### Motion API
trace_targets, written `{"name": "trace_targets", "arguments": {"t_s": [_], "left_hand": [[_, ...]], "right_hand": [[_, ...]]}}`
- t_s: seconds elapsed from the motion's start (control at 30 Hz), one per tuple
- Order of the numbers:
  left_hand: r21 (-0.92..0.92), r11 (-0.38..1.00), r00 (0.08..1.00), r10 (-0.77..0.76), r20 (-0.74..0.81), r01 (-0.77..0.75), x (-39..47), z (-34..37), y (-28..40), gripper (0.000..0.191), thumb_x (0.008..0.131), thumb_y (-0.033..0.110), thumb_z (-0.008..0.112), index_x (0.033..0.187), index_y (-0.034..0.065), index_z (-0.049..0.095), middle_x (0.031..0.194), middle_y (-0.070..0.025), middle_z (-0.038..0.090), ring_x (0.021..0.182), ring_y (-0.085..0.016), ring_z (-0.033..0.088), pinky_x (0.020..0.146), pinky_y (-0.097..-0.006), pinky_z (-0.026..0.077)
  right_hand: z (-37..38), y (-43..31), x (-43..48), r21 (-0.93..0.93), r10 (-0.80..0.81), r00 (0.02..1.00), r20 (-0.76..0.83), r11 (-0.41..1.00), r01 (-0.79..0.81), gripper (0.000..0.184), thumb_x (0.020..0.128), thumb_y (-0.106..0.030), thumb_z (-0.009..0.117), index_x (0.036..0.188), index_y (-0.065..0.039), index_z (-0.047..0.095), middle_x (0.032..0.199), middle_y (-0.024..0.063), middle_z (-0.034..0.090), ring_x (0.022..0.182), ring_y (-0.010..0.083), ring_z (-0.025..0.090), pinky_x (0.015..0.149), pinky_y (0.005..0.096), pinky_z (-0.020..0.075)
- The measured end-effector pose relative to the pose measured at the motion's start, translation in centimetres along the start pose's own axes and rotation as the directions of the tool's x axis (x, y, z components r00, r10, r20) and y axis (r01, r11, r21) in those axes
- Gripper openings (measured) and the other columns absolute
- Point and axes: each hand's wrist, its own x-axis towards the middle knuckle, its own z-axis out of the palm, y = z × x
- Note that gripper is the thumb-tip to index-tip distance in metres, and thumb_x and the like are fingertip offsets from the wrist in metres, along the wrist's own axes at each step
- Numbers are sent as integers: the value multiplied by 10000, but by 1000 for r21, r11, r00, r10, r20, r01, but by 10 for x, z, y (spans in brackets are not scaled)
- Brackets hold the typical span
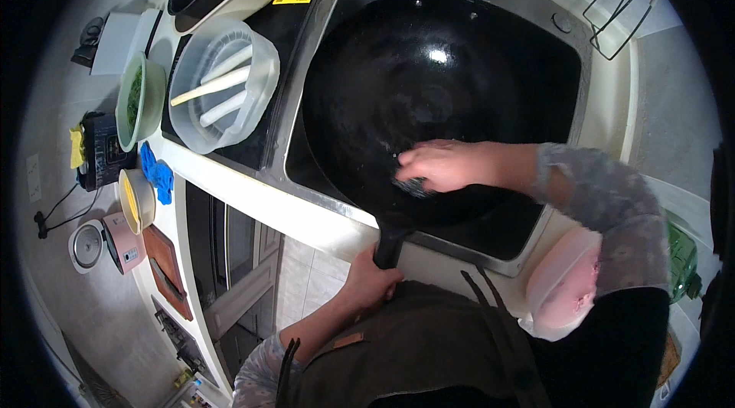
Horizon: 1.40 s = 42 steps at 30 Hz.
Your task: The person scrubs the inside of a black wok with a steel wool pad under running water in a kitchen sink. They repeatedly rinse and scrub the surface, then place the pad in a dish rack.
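Note:
A large black wok (pixel 373 86) rests over a stainless steel sink (pixel 339 201), its loop handle at the far side and its long handle toward me. My left hand (pixel 367 279) is closed around that long black handle (pixel 389 250). Inside the wok, near its close side, my right hand (pixel 439 167) presses a metal scouring pad (pixel 414 187) against the inner surface. The pad is partly hidden under my fingers.
Left of the sink, a translucent plastic basin (pixel 224 138) holds several long pale pieces. Beyond are a green bowl of greens (pixel 152 104), a blue cloth (pixel 158 172) and a knife on a cutting board (pixel 166 270). A pink-filled plastic container (pixel 560 287) stands at right, below a wire rack (pixel 617 17).

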Motion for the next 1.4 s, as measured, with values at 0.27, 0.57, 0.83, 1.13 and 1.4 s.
{"name": "trace_targets", "arguments": {"t_s": [0.27, 0.57, 0.83, 1.13, 1.4], "left_hand": [[17, 1000, 1000, 15, 8, -15, -2, 3, 5, 250, 685, -31, 598, 907, -12, 483, 563, -57, 506, 421, -133, 481, 392, -274, 377], [-26, 1000, 1000, 13, 1, -13, -5, 3, 5, 248, 682, -40, 584, 907, -16, 483, 591, -58, 513, 428, -128, 470, 387, -269, 365], [15, 1000, 1000, -9, 0, 9, -4, 4, 11, 255, 684, -44, 583, 918, -20, 486, 595, -58, 513, 437, -126, 477, 392, -269, 366], [73, 997, 1000, -12, 21, 11, -3, 3, 8, 258, 691, -37, 589, 922, -8, 479, 587, -57, 513, 428, -132, 477, 387, -276, 375], [3, 1000, 1000, -23, -3, 23, -6, 3, 6, 259, 691, -32, 590, 923, -10, 476, 573, -65, 516, 433, -139, 493, 391, -276, 382]], "right_hand": [[27, -10, 15, 125, -129, 942, -309, 977, 175, 295, 738, 2, 577, 1028, -47, 592, 950, 118, 520, 931, 281, 567, 776, 385, 493], [3, 0, -8, 190, -127, 989, 78, 976, 110, 349, 704, 15, 577, 1049, -18, 622, 1042, 171, 597, 1006, 308, 568, 853, 405, 470], [9, -1, 56, 234, -33, 909, -415, 962, 141, 303, 701, -4, 611, 1000, -40, 641, 1007, 152, 604, 963, 321, 583, 809, 404, 480], [5, -16, 70, 244, -44, 863, -504, 951, 191, 304, 664, 54, 539, 926, -46, 656, 968, 154, 601, 944, 332, 575, 786, 418, 472], [3, -6, 7, 203, -105, 993, 58, 975, 91, 353, 662, 62, 554, 985, -32, 662, 1008, 174, 636, 994, 298, 589, 853, 393, 473]]}}
